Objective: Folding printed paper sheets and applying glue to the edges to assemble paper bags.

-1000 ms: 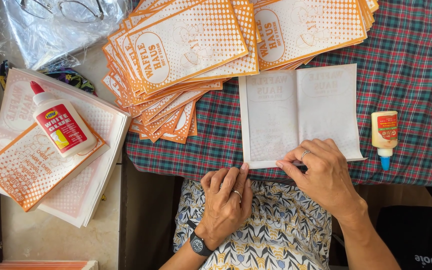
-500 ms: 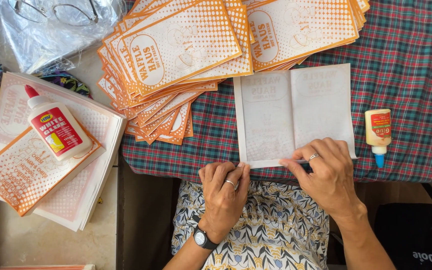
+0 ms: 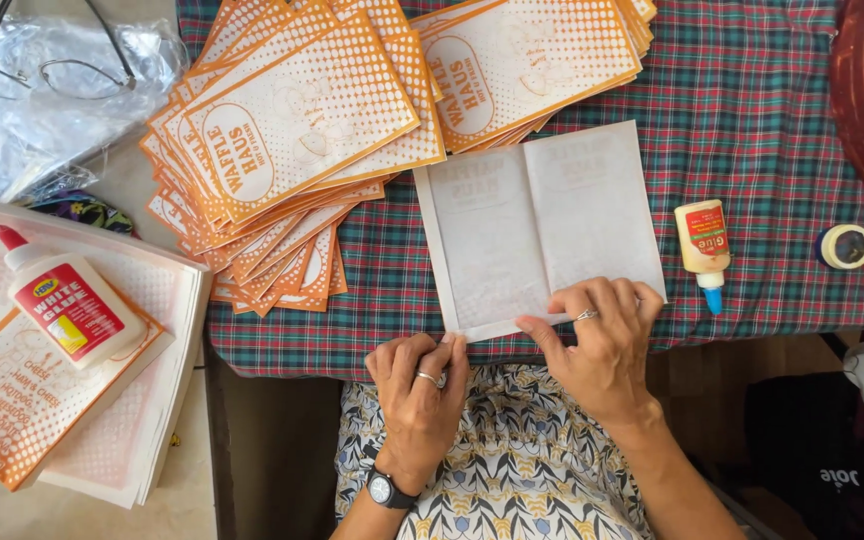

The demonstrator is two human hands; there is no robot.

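I see the white paper sheet [image 3: 537,230] lying flat at the near edge of the plaid-covered table [image 3: 772,130], its centre crease running away from me. My right hand [image 3: 602,345] rests on its near right corner, fingers curled and pinching the bottom edge. My left hand [image 3: 420,400] sits just below the near left corner, fingers bent, fingertips touching that edge, gripping nothing I can make out.

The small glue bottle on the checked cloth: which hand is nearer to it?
Right. The right hand presses the white paper sheet's lower edge, just left of the small glue bottle. The left hand sits farther left, at the sheet's bottom corner.
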